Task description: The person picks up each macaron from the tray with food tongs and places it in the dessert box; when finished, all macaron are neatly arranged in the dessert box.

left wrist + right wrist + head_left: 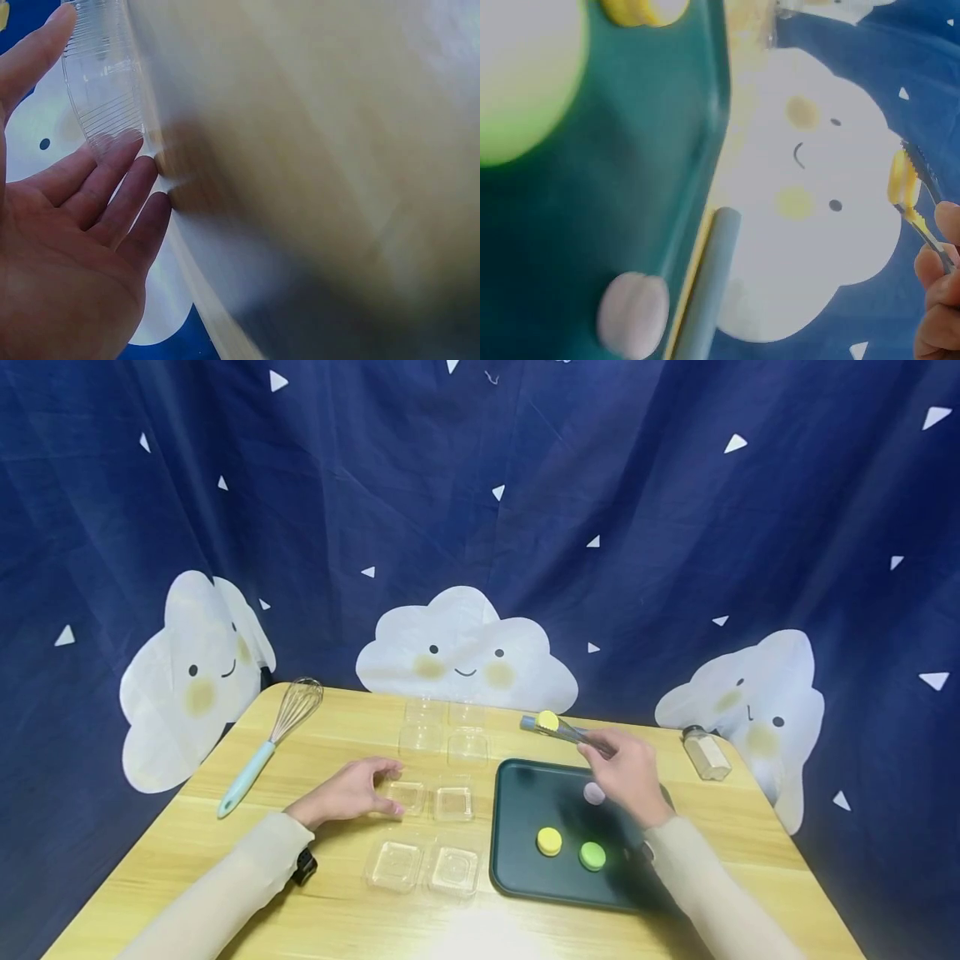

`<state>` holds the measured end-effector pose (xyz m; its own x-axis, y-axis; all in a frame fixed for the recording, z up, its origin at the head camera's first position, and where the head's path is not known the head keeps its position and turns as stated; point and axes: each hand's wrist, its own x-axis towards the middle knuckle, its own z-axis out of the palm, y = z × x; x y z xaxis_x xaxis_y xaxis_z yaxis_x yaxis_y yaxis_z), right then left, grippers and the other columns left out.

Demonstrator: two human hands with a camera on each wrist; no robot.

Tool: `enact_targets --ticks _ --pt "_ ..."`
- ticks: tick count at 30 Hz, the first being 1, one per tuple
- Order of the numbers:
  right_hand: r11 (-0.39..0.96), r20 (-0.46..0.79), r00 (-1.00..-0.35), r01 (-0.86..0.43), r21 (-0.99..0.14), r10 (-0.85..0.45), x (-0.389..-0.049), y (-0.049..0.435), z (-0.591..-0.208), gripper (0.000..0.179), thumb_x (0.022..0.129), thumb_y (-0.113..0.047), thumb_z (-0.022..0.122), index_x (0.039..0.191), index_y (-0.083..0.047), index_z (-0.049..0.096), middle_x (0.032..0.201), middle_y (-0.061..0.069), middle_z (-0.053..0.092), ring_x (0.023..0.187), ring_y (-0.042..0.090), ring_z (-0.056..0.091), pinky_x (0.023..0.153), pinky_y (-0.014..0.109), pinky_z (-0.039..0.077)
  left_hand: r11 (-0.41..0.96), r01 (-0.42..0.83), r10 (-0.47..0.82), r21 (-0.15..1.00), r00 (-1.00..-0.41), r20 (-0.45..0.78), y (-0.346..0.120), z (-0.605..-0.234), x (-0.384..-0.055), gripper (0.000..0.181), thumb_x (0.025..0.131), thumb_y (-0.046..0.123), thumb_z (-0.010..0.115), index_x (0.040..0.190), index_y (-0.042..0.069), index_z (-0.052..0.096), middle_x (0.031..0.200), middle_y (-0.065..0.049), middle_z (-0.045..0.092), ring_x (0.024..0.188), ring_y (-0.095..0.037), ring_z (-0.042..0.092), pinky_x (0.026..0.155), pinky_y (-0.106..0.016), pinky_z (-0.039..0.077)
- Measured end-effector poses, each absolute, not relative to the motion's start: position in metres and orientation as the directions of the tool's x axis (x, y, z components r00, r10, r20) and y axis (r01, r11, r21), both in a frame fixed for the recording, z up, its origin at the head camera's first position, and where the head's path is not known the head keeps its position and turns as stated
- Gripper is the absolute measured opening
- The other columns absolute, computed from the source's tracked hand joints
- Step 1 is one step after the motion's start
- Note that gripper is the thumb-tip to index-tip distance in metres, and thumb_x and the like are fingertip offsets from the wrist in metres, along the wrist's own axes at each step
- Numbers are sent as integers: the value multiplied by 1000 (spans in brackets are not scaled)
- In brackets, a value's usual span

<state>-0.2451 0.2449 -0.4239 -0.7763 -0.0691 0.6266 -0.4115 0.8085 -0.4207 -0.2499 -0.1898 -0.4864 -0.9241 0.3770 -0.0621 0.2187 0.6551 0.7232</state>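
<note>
My right hand (626,772) grips small metal tongs (570,734) above the back of the dark green tray (517,827). Between the tongs' toothed tips sits a yellow macaron (904,178), raised clear of the tray. A second yellow macaron (549,841), a green macaron (592,857) and a pale lilac macaron (594,792) lie on the tray. My left hand (352,791) holds a clear plastic box (105,82) on the table by its sides, thumb at one side and fingertips at the other.
Several other clear plastic boxes (453,804) stand in rows left of the tray. A whisk (258,764) with a light blue handle lies at the far left. Behind the tray lies a grey-blue rod (712,285). A dark-capped jar (707,754) lies at the right. A blue curtain (480,527) hangs behind the table.
</note>
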Motion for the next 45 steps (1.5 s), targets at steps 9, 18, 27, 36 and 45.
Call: enact_targets --ticks 9,18,27,36,45 --pt "750 649 -749 -504 -428 -133 -252 219 -412 14 83 -14 82 96 -8 79 82 4 76 73 17 73 65 35 63 651 221 384 726 -921 -64 -190 -485 -248 88 70 42 91 142 4 55 133 -11 67 133 -38 55 118 -57 39" --pt "650 666 -691 -648 -397 -282 -258 178 -405 17 86 -13 80 101 -7 79 90 8 77 74 16 74 67 30 64 651 209 379 730 -923 -74 -190 -485 -248 88 70 41 91 142 5 55 133 -10 67 133 -37 54 119 -58 39" --pt "582 702 -610 -739 -338 -367 -263 142 -404 12 84 -12 81 95 -7 80 81 3 76 65 10 65 60 23 56 658 203 375 725 -923 -81 -187 -483 -253 89 70 42 91 143 6 55 135 -9 66 136 -37 53 120 -58 37" --pt "596 576 -677 -715 -365 -458 -257 117 -413 10 86 -14 79 95 -9 80 88 2 76 75 10 70 66 21 59 662 208 377 720 -923 -81 -189 -483 -253 88 70 42 91 143 7 55 135 -9 66 137 -38 52 120 -59 36" --pt "636 440 -703 -704 -316 -559 -257 97 -421 11 89 -21 77 95 -13 80 88 -2 76 75 7 68 66 17 55 658 216 383 721 -921 -74 -190 -485 -251 89 70 43 91 142 6 55 135 -9 66 136 -37 53 119 -58 39"
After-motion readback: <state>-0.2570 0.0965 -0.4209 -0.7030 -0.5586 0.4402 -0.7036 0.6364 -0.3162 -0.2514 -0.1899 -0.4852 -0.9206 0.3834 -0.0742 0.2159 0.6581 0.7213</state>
